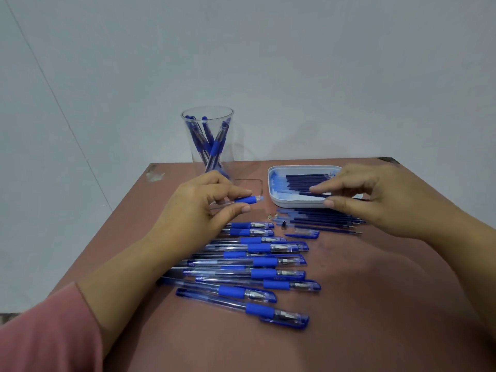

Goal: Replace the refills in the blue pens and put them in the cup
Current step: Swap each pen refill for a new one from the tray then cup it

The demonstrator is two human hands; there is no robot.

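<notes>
My left hand [198, 208] pinches an open pen barrel [248, 199] by its blue grip, open end pointing right. My right hand [375, 200] reaches over the white tray [279, 202] and pinches a dark blue refill [318, 195] between finger and thumb. More refills [303, 181] lie inside the tray. A clear cup [208, 140] at the back holds several blue pens. Several capped blue pens [257, 267] lie in a row on the table in front of me.
Loose refills [322, 221] lie on the table just in front of the tray, beside a blue pen cap [303, 234], a small dark tip piece [283, 224] and tiny springs [271, 216]. The brown table [349, 304] ends at a pale wall behind the cup.
</notes>
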